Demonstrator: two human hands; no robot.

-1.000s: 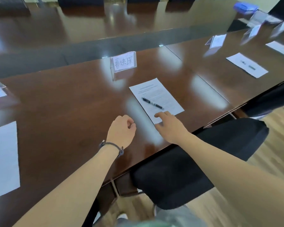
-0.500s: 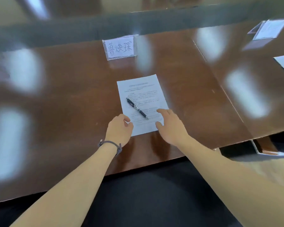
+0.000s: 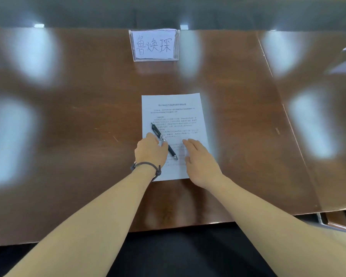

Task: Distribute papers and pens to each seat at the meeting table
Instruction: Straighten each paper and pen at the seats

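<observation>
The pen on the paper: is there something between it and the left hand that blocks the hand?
Nothing visible blocks it. The left hand is already at the pen, its fingers touching the barrel near the middle. The pen lies diagonally on the paper, and the right hand rests flat on the sheet to the pen's right.

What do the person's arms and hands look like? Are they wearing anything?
Both arms are bare, with no sleeves showing. The left hand has a dark cord bracelet with a small knot round its wrist. The right hand wears nothing: no ring, watch or glove shows.
</observation>
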